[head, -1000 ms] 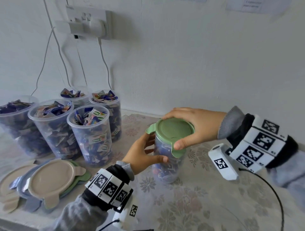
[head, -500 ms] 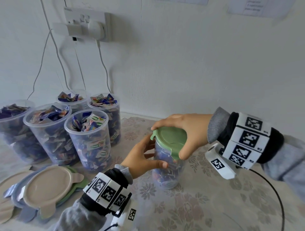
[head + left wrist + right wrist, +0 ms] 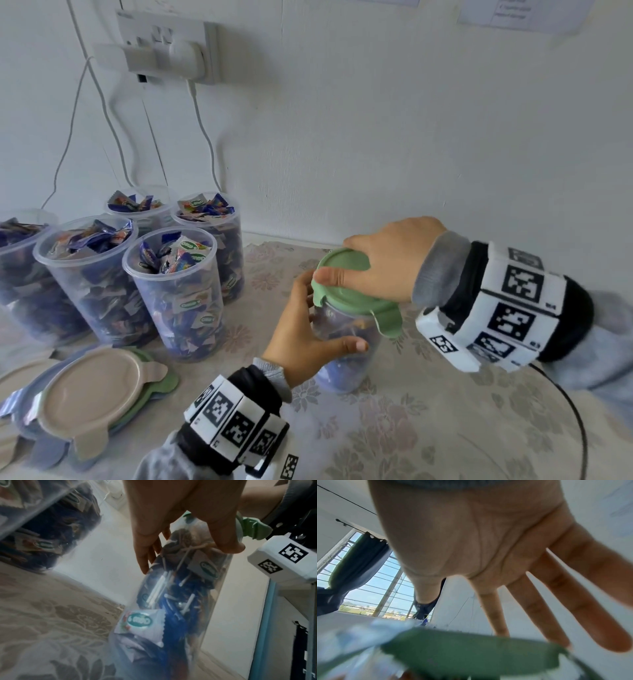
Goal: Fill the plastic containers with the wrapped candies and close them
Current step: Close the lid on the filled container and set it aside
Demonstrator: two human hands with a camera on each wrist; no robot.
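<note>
A clear plastic container (image 3: pixel 346 363) full of wrapped candies stands on the floral tablecloth, with a green lid (image 3: pixel 346 294) on its mouth. My left hand (image 3: pixel 318 325) grips the container's body from the left, thumb across the front. My right hand (image 3: pixel 376 270) lies on top of the lid, thumb at its near left rim. The left wrist view shows my left hand (image 3: pixel 171 520) round the container (image 3: pixel 171 601) and a bit of the green lid (image 3: pixel 248 527). In the right wrist view my right hand (image 3: pixel 488 547) spreads straight fingers over the blurred lid (image 3: pixel 471 649).
Several open containers of candies (image 3: pixel 174 298) stand grouped at the left by the wall. A stack of loose lids (image 3: pixel 92 390) lies at the front left. A wall socket (image 3: pixel 164 48) drops cables behind the containers. A black cable (image 3: pixel 575 411) curves over the tablecloth (image 3: pixel 411 428) at right.
My right hand has slid further left across the green lid, so the palm now covers most of it. The left hand keeps its hold on the container.
</note>
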